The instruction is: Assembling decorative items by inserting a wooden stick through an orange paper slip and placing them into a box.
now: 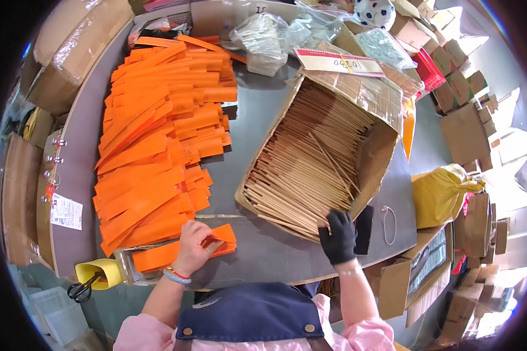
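My left hand [193, 247], bare with a ring and bracelets, pinches the end of a folded orange strip [221, 235] at the table's near edge. Beyond it lies a broad heap of overlapping orange strips [152, 146], fabric or paper, I cannot tell which. To the right, an open cardboard box [380, 152] lies tilted with its opening towards me, filled with thin wooden sticks [304, 158]. My right hand [338, 238], in a black fingerless glove, reaches over the box's near corner. Its curled fingers touch the stick ends; what they grip is hidden.
At the near left corner hangs a yellow holder [106, 275] with black scissors [83, 289]. A black strip [364, 230] and a loop of cord [389, 225] lie right of the box. Plastic bags [263, 41] crowd the far edge. A yellow sack [445, 196] and cartons stand at right.
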Tool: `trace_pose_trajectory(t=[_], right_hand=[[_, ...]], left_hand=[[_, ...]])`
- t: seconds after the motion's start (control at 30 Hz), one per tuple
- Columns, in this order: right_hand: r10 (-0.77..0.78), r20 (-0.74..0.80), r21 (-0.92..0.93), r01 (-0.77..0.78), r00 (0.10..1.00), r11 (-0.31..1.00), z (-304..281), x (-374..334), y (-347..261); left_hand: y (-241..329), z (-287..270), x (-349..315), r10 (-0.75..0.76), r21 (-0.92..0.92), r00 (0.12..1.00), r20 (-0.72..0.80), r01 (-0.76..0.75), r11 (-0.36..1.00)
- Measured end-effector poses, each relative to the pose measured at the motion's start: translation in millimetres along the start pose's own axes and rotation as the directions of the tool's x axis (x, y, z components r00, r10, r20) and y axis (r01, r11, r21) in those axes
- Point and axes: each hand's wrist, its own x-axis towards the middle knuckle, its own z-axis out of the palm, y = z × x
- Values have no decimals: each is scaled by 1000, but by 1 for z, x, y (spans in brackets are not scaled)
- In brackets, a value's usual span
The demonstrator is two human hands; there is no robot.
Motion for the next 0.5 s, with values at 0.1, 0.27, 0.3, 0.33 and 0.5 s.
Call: trace_pose_trajectory(t=[0.1,0.27,0.3,0.33,0.5], right_hand=[[-58,50,-32,59,997,998,19,36,9],[-29,171,-60,40,985,997,30,46,9],[-34,174,-55,44,984,997,30,47,7],[-23,193,-101,43,981,994,31,48,3],[23,263,-272,51,965,961,29,48,5]], left_hand=[[13,-4,8,21,-13,998,-55,-22,1000],[12,-5,6,6,-16,998,-56,-7,1000],[11,-5,5,-12,-34,999,-51,10,999],[11,-5,4,-16,-30,998,-53,15,999],[9,-4,5,-35,-94,999,16,36,995]])
